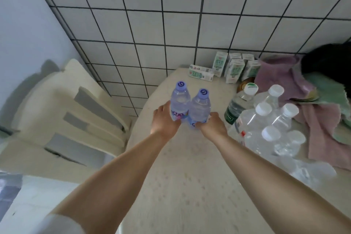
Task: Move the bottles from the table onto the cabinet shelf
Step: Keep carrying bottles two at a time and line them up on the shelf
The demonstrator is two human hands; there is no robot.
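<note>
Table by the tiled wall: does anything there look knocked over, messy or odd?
One small carton lies on its side while the other cartons stand upright behind it. The pink cloth and green cloth lie rumpled at the table's right. The two purple-capped bottles stand upright, one in each hand.

Near half of table (182,186) lay bare between forearms; open lane ran from near edge to two purple-capped bottles (190,108). Left hand (165,121) and right hand (210,126) gripped these, bottles touching each other. Right of lane: cluster of clear bottles (266,125) stood just beside right hand, blocking that side. Crumpled cloths (303,100) lay beyond cluster. Far right: cartons (235,68) lined tiled wall (171,24). Left of table: chair back (76,104) stood close, narrow gap between.
</note>
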